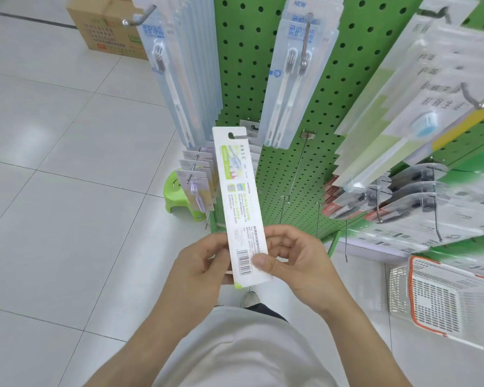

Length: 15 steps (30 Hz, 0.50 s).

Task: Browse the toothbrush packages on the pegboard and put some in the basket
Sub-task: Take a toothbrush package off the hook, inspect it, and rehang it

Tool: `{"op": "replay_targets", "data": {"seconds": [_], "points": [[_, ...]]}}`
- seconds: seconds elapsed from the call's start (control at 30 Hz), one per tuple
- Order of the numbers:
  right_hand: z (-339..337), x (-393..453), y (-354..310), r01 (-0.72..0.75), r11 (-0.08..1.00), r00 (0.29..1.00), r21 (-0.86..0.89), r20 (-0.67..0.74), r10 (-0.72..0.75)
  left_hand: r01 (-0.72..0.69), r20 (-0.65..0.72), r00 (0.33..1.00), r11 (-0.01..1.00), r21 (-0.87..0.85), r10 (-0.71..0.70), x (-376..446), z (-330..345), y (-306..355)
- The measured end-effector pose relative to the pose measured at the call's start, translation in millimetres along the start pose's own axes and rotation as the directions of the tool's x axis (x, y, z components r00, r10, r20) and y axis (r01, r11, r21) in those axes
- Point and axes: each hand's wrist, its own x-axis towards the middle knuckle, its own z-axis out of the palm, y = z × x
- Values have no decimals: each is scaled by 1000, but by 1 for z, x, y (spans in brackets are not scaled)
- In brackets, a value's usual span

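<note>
While both hands (252,261) pinch one toothbrush package (239,202), the basket (442,300) looks empty.

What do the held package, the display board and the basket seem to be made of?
Held package: looks like matte printed card, flat and opaque, with a punched hang hole; its front is hidden. Pegboard: probably green painted metal, rigid, with regular round holes, though the paint leaves the material open. Basket: moulded plastic, white lattice walls with an orange-red rim.
</note>
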Motion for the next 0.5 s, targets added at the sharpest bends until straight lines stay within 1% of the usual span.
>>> {"op": "replay_targets", "data": {"seconds": [0.07, 0.1, 0.2, 0.23, 0.33, 0.43, 0.5], "points": [[1, 0, -1, -1, 1000, 1000, -3, 1, 1, 24, 9, 1000, 999, -43, -24, 0, 0, 1], [1, 0, -1, 0, 1000, 1000, -2, 4, 0, 20, 15, 1000, 999, -31, -19, 1, -1, 1], [1, 0, -3, 16, 1000, 1000, -15, 23, -15, -14, 18, 1000, 997, 74, 13, 1, -4, -2], [1, 0, -5, 27, 999, 999, -24, 37, -26, -13, 14, 1000, 997, 78, 11, 1, -5, -2], [-1, 2, -10, 8, 1000, 998, -10, 65, -8, 18, 19, 1000, 999, 31, -19, 1, -6, 2], [1, 4, -16, -33, 998, 999, 54, 19, 32, 35, 74, 996, 998, 52, -39, 0, -7, 6], [4, 5, -16, -25, 999, 999, 49, -30, 26, 27, 119, 992, 996, 84, -37, -1, -5, 9]]}}
